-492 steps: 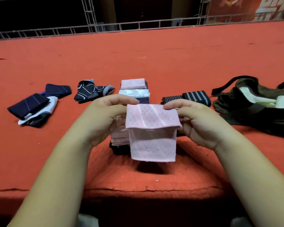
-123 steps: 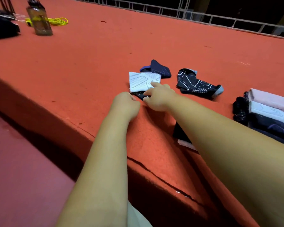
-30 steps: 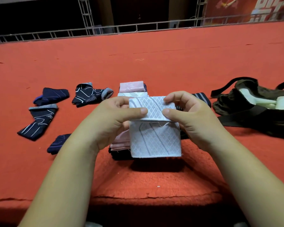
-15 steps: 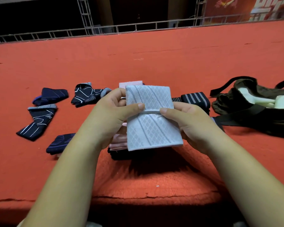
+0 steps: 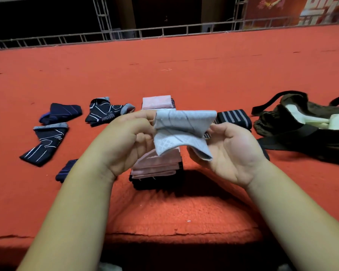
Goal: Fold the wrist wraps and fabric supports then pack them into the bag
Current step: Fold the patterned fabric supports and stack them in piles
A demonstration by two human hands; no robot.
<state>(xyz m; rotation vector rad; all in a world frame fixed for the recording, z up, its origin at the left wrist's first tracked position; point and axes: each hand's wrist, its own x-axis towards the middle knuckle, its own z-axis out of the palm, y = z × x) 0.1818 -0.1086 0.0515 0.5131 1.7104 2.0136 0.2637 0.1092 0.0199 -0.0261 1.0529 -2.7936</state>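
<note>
Two grips on one piece: the white wrap [image 5: 184, 124], with grey lines and a diamond weave, is up in the air and doubled over, a loose flap drooping below the fold. It hangs right above the near stack [image 5: 157, 167]; whether that flap brushes the top layer, I cannot tell. The left grip [image 5: 125, 141] has its fingers curled, pinching the wrap's left edge between thumb and fingers. The right grip [image 5: 229, 151] is turned palm-up toward the camera at the wrap's right end. Its fingertips vanish behind the cloth, so I cannot tell if it pinches or only props the fabric from beneath.

Under the wrap, the near stack shows folded pink layers over dark ones. Its top is covered by the wrap and the left grip, so the count is out of reach. Behind the wrap a folded pink piece [image 5: 157, 102] peeks out, its lower part hidden. Off to the right sits a black striped wrap [image 5: 233, 117], its near edge masked by the right grip.

Out left on the red carpeted platform [image 5: 184, 75] lie a navy piece [image 5: 63, 112], a black support with white lines [image 5: 108, 112], and a second lined support [image 5: 45, 143] closer in. A small navy piece [image 5: 67, 169] is half swallowed by the left forearm [image 5: 76, 212].

Far right, the dark olive bag [image 5: 301, 137] lies open with black straps. A pale object [image 5: 321, 120] sits inside, its shape hard to make out, and the frame cuts off the bag's right side. A metal railing [image 5: 164, 34] runs along the far edge with darkness beyond, and a red banner [image 5: 301, 10] is clipped by the top right corner.
</note>
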